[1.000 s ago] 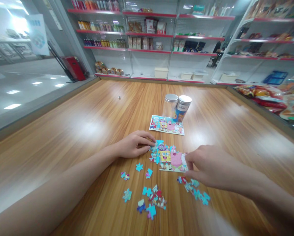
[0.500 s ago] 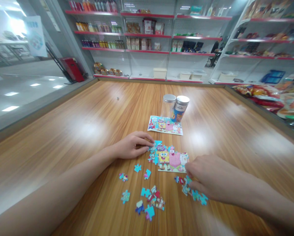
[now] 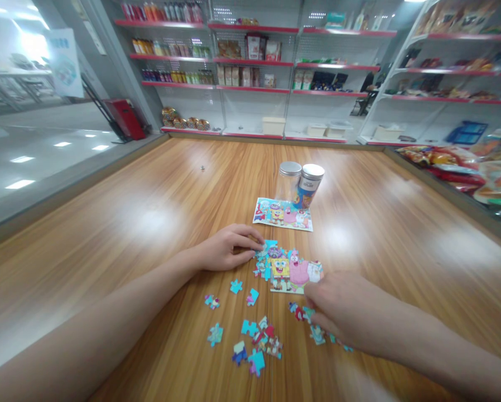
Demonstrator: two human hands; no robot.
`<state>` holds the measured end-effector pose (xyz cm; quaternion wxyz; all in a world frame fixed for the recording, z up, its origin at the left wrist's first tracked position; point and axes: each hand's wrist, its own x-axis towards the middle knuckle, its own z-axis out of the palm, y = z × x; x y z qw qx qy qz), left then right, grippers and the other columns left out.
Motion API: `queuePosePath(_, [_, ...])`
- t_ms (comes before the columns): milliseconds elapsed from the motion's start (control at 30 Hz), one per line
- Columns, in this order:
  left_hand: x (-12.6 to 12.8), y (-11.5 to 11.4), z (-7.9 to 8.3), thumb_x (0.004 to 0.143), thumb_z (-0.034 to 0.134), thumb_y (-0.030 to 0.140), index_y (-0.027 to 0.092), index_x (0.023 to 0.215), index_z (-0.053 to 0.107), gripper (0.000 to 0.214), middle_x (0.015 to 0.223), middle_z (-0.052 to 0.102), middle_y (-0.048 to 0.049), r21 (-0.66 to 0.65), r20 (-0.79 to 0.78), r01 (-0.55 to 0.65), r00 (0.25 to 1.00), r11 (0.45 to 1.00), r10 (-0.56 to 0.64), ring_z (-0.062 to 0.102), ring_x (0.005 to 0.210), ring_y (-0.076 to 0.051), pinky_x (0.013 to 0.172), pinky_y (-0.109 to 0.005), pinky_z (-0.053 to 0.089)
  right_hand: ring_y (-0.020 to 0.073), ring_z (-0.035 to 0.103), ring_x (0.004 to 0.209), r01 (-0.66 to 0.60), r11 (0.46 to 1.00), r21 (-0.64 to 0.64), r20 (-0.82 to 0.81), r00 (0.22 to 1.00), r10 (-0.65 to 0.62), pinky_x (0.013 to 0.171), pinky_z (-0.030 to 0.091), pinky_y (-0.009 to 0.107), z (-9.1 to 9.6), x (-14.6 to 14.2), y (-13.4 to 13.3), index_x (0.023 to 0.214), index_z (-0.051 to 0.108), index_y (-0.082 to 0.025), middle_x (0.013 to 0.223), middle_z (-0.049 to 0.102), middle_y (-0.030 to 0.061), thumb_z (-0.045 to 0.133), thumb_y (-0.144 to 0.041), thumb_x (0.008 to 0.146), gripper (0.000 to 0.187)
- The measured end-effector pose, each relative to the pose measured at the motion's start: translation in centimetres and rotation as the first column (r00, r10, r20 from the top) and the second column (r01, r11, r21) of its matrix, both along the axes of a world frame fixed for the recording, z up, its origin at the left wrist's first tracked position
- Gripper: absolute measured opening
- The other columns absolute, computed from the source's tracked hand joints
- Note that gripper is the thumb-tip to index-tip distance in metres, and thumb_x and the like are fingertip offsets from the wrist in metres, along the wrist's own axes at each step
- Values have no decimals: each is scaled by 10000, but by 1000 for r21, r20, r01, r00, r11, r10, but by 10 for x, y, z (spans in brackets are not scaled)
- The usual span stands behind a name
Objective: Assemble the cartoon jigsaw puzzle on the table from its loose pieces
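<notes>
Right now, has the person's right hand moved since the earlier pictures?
Yes. Judged against the part-built jigsaw puzzle, the right hand has moved from the puzzle's right edge toward the person, and now sits below that edge, over the loose pieces.

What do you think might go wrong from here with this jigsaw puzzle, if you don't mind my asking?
The right hand is low over the loose pieces, so it might knock them out of place or pick up the wrong one. The left hand is against the edge of the part-built puzzle, and a slip could separate joined pieces.
</notes>
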<state>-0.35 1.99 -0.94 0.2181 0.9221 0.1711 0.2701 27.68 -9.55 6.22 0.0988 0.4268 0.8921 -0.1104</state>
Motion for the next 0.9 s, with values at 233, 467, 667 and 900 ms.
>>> queuePosePath(233, [1, 0, 1, 932, 599, 160, 184, 1170, 742, 279, 1149, 705, -138, 2, 8, 1, 1000, 1000, -1, 679, 1066, -228, 964, -392, 556, 195, 671, 669, -68, 998, -19, -95, 993, 66, 542, 342, 272, -3, -3, -7, 776, 657, -175, 783, 714, 49, 607, -140, 853, 98])
queuePosePath(467, [1, 0, 1, 931, 602, 157, 185, 1165, 741, 274, 1142, 709, -135, 5, 29, 12, 1000, 1000, -12, 685, 1052, -222, 945, -385, 566, 155, 619, 660, -106, 994, -26, -192, 976, 99, 564, 341, 251, 2, -5, -7, 798, 648, -176, 781, 690, 33, 576, -115, 856, 110])
queuePosePath(667, [0, 0, 0, 932, 599, 156, 186, 1175, 737, 282, 1162, 701, -131, 3, 14, 20, 1000, 1000, -20, 677, 1072, -223, 957, -378, 556, 136, 559, 561, -38, 998, -48, -80, 996, 34, 529, 259, 256, 15, 12, -4, 705, 642, -177, 659, 649, 22, 583, -151, 839, 150])
queuePosePath(900, [1, 0, 1, 931, 602, 159, 186, 1169, 742, 277, 1152, 705, -134, 2, 10, 7, 1000, 1000, -7, 682, 1062, -226, 952, -381, 559, 133, 547, 522, -21, 993, -120, -5, 1000, 20, 490, 217, 256, 19, 9, -8, 690, 668, -172, 642, 665, 36, 612, -153, 810, 134])
